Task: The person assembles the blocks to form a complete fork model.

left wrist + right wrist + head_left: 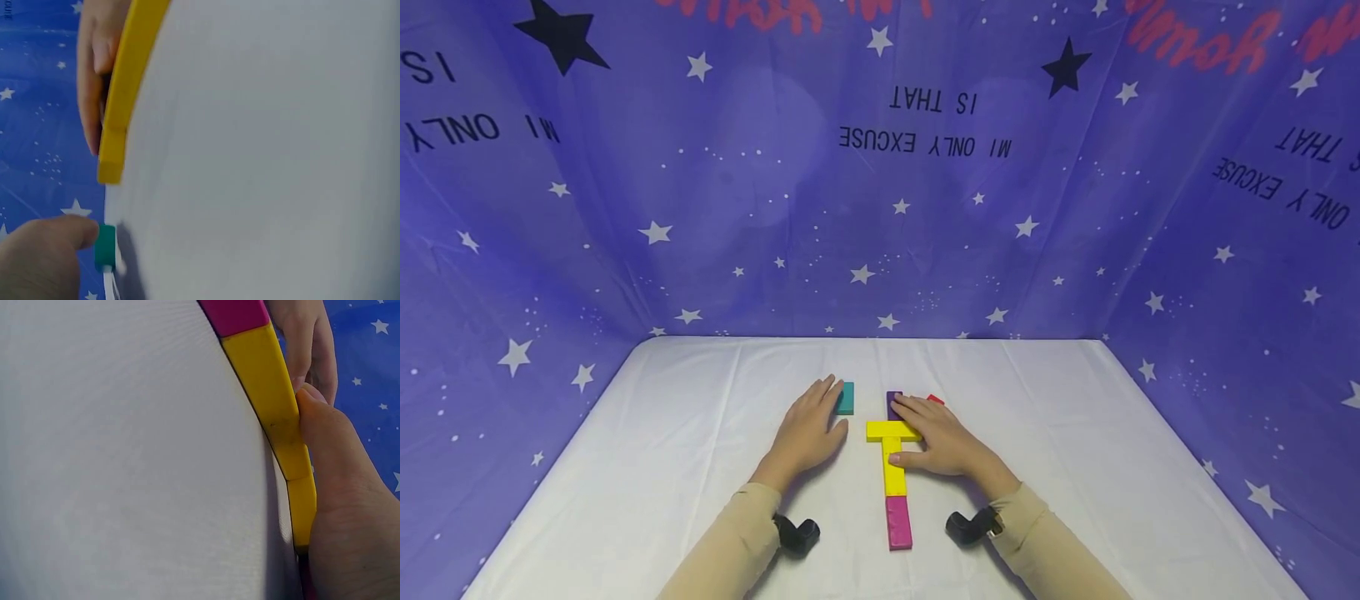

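Flat coloured blocks lie on the white table. A yellow crosspiece block (880,431) and a yellow upright block (894,482) form a T, with a magenta block (898,523) end to end below. Past the crosspiece sits a dark purple block (892,402). My right hand (946,442) lies over the T, fingertips at the purple block and thumb on the yellow upright. A red block (935,399) shows partly behind its fingers. To the left, my left hand (807,432) has extended fingertips at the near-left side of a teal block (847,398).
The white tablecloth (700,483) reaches back to a purple-blue curtain (820,208) with stars and lettering, which also encloses both sides. Black wrist-worn devices (797,536) hang under both sleeves, close above the cloth.
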Demonstrator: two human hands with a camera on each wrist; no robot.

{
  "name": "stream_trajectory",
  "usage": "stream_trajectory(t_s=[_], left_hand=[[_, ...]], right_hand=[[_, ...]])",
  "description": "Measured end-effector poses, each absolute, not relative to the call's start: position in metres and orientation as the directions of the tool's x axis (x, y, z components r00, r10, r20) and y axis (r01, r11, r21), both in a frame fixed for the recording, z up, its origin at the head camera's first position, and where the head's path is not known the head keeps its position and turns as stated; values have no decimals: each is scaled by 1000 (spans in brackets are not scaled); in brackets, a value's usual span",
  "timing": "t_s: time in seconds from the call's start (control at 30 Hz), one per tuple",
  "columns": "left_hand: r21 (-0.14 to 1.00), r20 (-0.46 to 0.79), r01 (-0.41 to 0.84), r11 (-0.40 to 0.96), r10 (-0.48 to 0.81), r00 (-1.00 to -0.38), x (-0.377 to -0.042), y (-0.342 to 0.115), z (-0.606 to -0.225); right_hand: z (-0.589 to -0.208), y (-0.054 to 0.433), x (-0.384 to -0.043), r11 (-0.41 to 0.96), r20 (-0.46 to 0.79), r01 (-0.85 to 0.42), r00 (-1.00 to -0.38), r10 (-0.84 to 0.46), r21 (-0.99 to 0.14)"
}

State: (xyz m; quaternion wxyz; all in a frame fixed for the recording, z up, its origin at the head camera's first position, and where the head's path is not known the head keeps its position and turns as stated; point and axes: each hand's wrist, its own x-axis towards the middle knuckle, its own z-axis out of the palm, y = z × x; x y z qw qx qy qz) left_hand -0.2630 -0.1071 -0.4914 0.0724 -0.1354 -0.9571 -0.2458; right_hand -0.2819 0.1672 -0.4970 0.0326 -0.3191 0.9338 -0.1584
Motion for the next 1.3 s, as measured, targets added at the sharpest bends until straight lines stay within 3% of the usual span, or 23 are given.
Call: stream_trajectory(t_s=[0.4, 1.0, 1.3], left_hand=[[412, 109, 342, 845, 327, -939, -286, -118, -479], [423, 97, 369, 828, 363, -927, -296, -120, -478], [484, 92, 363, 796, 367, -926, -297, -122, -478]], right_hand=[[-495, 166, -283, 751, 39, -583, -797, -602, -309], [-496, 167, -283, 746, 41, -580, -797, -602, -328], [-497, 167, -283, 738, 46, -584, -793, -607, -339]])
